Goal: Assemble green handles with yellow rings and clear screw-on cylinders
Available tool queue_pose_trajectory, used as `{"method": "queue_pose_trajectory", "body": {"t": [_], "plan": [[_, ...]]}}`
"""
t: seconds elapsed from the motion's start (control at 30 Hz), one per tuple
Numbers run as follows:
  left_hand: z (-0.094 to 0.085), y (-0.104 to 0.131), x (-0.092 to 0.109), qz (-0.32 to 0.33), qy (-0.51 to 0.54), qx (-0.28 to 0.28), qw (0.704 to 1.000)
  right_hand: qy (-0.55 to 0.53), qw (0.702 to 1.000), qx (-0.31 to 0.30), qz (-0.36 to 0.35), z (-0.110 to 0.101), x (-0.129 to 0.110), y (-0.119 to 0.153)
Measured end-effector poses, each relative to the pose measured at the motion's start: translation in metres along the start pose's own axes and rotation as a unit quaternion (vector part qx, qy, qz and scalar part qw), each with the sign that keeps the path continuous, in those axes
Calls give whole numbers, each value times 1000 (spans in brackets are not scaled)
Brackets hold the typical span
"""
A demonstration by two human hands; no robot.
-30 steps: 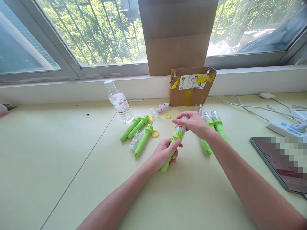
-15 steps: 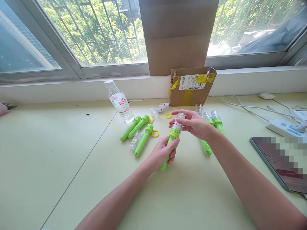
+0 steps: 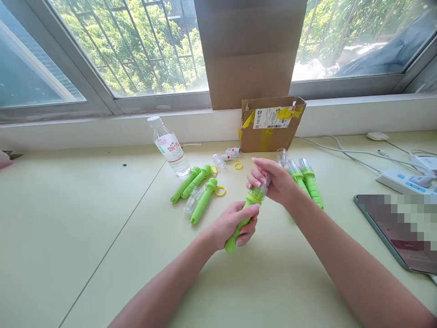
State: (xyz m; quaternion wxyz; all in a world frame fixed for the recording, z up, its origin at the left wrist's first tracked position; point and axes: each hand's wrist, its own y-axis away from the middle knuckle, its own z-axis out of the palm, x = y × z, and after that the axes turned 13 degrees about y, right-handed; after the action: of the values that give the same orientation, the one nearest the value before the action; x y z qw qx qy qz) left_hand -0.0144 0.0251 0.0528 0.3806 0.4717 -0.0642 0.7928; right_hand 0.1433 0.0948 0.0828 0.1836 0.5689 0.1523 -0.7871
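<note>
My left hand is wrapped round the green handle of a flashlight-like stick, tilted with its lower end toward me. A yellow ring circles the neck. Over the top fits a clear ribbed cap, and my right hand closes its fingers round it, hiding the cap's tip. Left of my hands lie a loose green handle with a threaded top, a clear cap and a yellow ring. Two capped green sticks lie just beyond my right wrist.
Two more green handles lie near a water bottle. Small white parts and another yellow ring sit before a cardboard box. To the right are a phone, a power strip and cables.
My right hand has shifted from a fingertip hold at the cap's tip to fingers curled round the cap, turning at the wrist. The stick has moved slightly toward me.
</note>
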Motion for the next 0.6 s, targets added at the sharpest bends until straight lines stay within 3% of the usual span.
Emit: {"method": "queue_pose_trajectory", "body": {"t": [0.1, 0.23, 0.3, 0.4, 0.5, 0.6], "plan": [[6, -2, -5, 61, -136, 100, 984, -17, 996, 86, 9, 10, 5, -4], [11, -7, -15, 169, -289, 236, 912, -3, 982, 180, 49, 16, 11, -7], [11, -8, -15, 116, -231, 207, 944, -14, 983, 174, 61, 14, 12, -7], [7, -5, -8, 34, -76, 105, 991, -66, 991, 110, 40, 7, 11, -6], [2, -1, -2, -42, 70, -6, 997, -94, 994, 53, 7, 2, 8, -4], [3, 1, -1, -35, 62, -15, 997, -99, 994, 34, 2, 2, 5, -4]]}}
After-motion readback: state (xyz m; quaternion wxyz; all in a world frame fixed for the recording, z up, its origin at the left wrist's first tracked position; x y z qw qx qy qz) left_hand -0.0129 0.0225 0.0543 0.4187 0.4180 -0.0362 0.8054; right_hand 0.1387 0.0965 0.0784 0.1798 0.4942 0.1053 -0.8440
